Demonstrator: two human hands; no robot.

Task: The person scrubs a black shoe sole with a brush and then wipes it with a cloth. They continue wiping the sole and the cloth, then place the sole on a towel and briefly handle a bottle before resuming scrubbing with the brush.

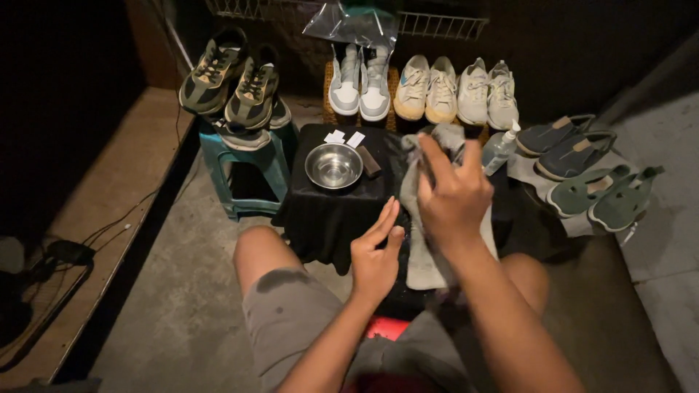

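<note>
My right hand (453, 195) is raised in front of me and grips a grey cloth (422, 255) that hangs down from it over my knees. My left hand (376, 256) is open, fingers straight and together, just left of the hanging cloth, holding nothing. Ahead stands a small table draped in black fabric (328, 211). On it sit a steel bowl (333, 166), a small dark block (370, 161) and white paper slips (344, 137). A clear spray bottle (501, 149) stands just right of my right hand.
Several pairs of shoes line the back: green sneakers (231, 81) on a teal stool (247, 171), grey-white high-tops (360, 84), cream sneakers (428, 89), white sneakers (489, 93), and dark slip-ons (582, 164) at right. A wooden platform with cables (80, 240) runs along the left.
</note>
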